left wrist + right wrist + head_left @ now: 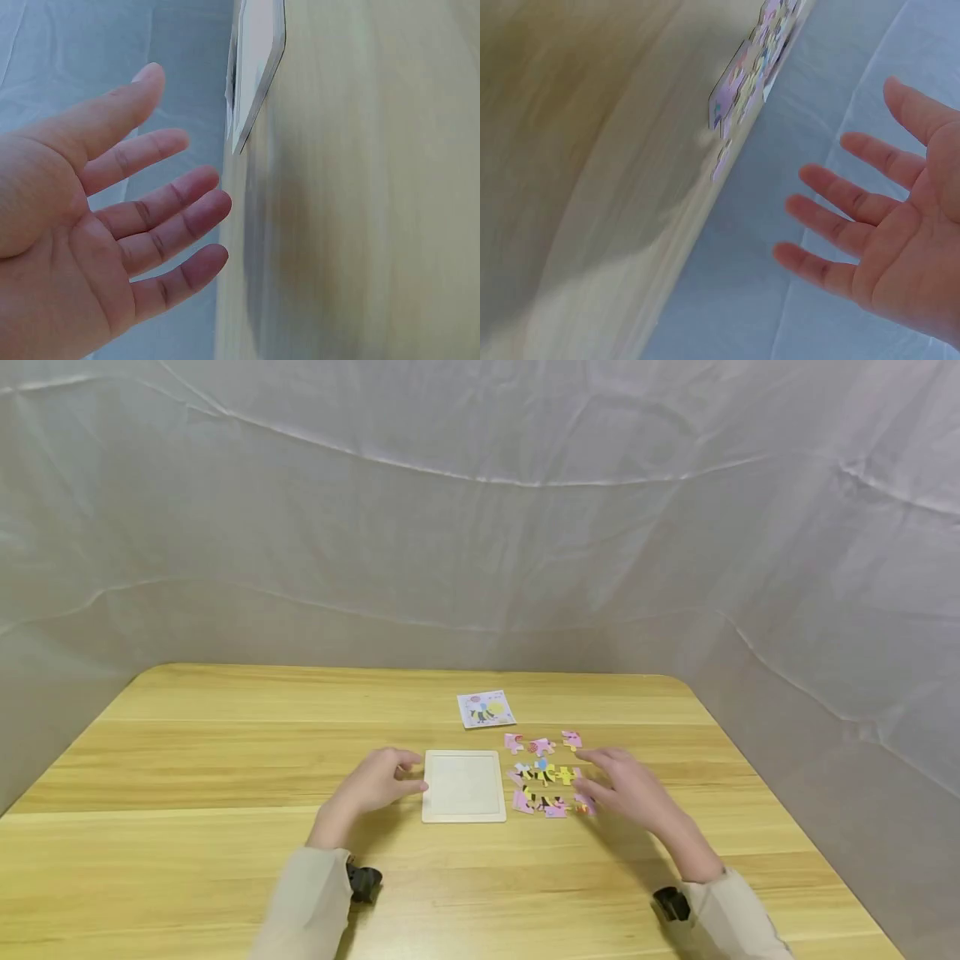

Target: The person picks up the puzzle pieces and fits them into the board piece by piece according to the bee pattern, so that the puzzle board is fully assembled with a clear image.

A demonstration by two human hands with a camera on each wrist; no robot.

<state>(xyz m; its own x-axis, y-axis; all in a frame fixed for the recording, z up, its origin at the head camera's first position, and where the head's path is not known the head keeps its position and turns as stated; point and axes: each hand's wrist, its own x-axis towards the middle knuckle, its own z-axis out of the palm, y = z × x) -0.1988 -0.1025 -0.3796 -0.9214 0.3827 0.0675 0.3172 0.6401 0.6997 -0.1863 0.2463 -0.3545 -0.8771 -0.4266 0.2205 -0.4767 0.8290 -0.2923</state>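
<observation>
A shallow square wooden puzzle tray (465, 785) lies flat in the middle of the table. At its left edge is my left hand (378, 785), thumb near the rim and fingers relaxed; the left wrist view shows the palm (56, 247) with nothing in it. Several jigsaw pieces (546, 772), pink, yellow and black, are laid in loose rows right of the tray. Over the right end of those rows hovers my right hand (626, 785), its fingers spread and loosely bent. The right wrist view shows that palm (907, 240) bare, with the pieces (742, 82) beyond.
Behind the tray lies a square picture card (486, 709) with a bee on it. The wooden table (187, 760) has rounded far corners. Pale grey cloth (480, 543) hangs around its back and sides.
</observation>
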